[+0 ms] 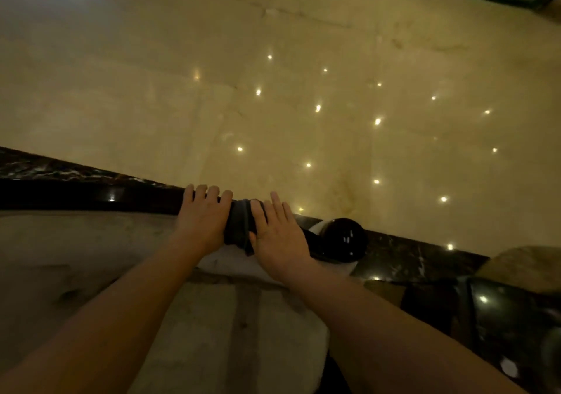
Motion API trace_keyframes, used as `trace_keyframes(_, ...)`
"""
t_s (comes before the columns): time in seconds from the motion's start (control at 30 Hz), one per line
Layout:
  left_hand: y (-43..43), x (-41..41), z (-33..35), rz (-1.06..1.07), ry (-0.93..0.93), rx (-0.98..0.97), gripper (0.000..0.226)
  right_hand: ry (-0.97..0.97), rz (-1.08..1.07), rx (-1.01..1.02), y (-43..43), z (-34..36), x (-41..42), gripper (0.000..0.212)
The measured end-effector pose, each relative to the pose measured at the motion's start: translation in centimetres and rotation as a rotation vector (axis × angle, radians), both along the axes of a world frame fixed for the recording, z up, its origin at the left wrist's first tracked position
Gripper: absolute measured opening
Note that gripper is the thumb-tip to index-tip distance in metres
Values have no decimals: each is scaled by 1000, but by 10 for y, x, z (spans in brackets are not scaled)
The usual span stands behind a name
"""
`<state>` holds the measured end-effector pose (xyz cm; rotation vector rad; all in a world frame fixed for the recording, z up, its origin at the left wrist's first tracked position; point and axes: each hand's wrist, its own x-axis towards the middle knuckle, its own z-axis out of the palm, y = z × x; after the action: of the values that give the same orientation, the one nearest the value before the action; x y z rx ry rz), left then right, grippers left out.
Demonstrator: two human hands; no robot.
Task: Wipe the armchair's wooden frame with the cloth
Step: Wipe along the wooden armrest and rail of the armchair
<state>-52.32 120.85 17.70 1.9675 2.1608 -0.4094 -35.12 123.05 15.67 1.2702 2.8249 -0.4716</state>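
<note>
Low in the centre of the frame, a dark cloth point(239, 226) drapes over the armchair's dark wooden rail point(91, 195). Your left hand point(203, 214) curls its fingers over the rail's far edge; your right hand point(277, 236) lies flat, fingers spread, on the cloth. Keep both palms pressing evenly and slide toward the glossy round knob point(343, 239) at right.

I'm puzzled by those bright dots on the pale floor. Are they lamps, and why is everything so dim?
Head view: the dots are likely ceiling lights mirrored in the glossy floor; light is low and warm, so the cloth and dark frame lose detail; edges look soft.
</note>
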Motion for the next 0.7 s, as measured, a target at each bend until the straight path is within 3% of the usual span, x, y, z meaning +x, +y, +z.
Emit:
trace_keyframes(0.33,0,88,-10,-168,-32,-36,90,-292,-96,43,-14,-29,139,65)
trace_keyframes(0.6,6,148,-10,-244,-69,-120,87,-371,-46,72,-12,-36,187,87)
trace_keyframes(0.7,7,158,-12,-264,-91,-107,80,-358,-60,40,-12,-35,198,82)
